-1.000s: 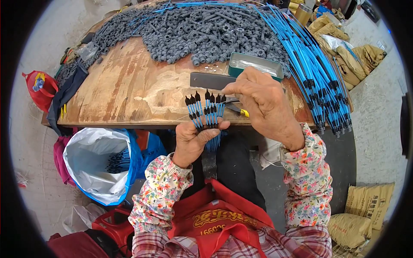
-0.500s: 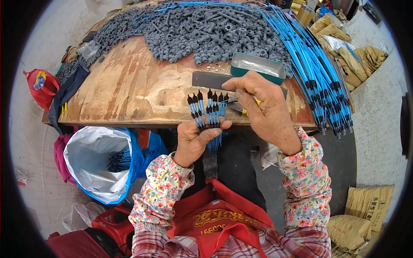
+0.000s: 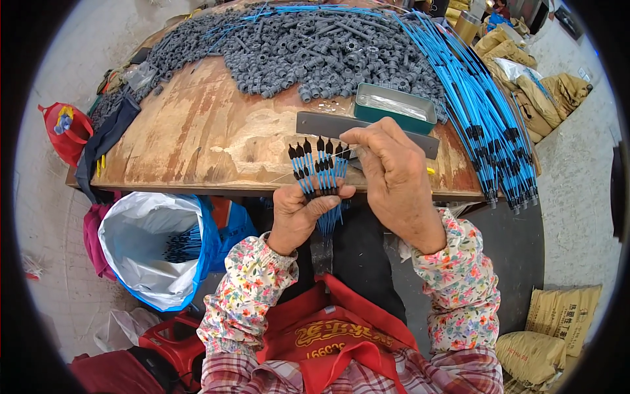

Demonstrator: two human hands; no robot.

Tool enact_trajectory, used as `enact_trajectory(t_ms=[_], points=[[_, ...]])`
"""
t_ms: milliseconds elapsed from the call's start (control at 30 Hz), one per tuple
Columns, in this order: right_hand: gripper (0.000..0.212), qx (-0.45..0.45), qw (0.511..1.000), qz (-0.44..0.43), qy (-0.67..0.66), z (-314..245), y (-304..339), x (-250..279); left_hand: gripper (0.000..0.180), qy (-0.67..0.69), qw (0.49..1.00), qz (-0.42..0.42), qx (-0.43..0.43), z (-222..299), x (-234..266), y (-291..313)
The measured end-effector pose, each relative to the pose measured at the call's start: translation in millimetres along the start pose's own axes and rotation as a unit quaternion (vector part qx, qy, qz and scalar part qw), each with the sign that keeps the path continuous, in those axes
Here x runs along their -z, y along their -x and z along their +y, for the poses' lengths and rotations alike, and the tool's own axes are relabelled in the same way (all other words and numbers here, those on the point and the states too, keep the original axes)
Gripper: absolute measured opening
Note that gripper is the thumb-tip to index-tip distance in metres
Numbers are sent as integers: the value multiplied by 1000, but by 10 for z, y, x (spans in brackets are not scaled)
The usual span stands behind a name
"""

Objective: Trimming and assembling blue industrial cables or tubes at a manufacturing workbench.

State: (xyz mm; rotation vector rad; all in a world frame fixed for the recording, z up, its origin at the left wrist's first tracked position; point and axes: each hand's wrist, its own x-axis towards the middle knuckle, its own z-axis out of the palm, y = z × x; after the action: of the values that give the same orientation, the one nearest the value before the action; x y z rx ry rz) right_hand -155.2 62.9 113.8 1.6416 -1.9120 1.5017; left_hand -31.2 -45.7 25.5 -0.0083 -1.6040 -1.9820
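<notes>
My left hand (image 3: 293,215) is closed around a fanned bundle of thin blue tubes (image 3: 319,172) with black pointed tips and black collars, held upright just off the table's near edge. Blue ends hang below its fingers. A thin, pale wire or thread (image 3: 281,178) runs across the bundle, jutting out on the left side. At the right side my right hand (image 3: 400,180) has thumb and forefinger pinched together on what looks like the other end of this strand. Its fingertips are close beside the black tips; the other fingers are curled.
Behind the hands, a flat grey bar (image 3: 321,123) and a green tin (image 3: 397,108) of thin pale strands lie on the wooden table (image 3: 197,131). Grey fittings (image 3: 315,52) heap behind. Long blue tubes (image 3: 482,125) hang over the right edge. A lined bag (image 3: 147,262) stands lower left.
My right hand has shifted a little left and down, its fingertips closer to the bundle. My left hand keeps its hold with almost no movement.
</notes>
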Motion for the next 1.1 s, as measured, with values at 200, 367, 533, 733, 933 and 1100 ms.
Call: enact_trajectory(t_ms=[200, 367, 533, 733, 933, 1100], points=[[17, -67, 992, -80, -66, 54, -115, 120, 26, 10, 1000, -5, 10, 1, 10, 7], [18, -92, 986, -100, -99, 52, -143, 141, 26, 25, 999, 17, 24, 17, -5, -2], [17, 10, 999, -49, -22, 53, -89, 47, 26, 29, 1000, -2, 10, 10, 15, 5], [16, 63, 997, -30, 19, 26, -99, 53, 25, 11, 1000, 0, 13, 30, 7, 6], [18, 100, 991, -15, 91, 23, -87, 7, 25, -4, 1000, 10, -3, 36, -17, 7], [21, 74, 997, 0, 17, 48, -40, -5, 24, -16, 1000, 20, 1, 53, -47, -1]])
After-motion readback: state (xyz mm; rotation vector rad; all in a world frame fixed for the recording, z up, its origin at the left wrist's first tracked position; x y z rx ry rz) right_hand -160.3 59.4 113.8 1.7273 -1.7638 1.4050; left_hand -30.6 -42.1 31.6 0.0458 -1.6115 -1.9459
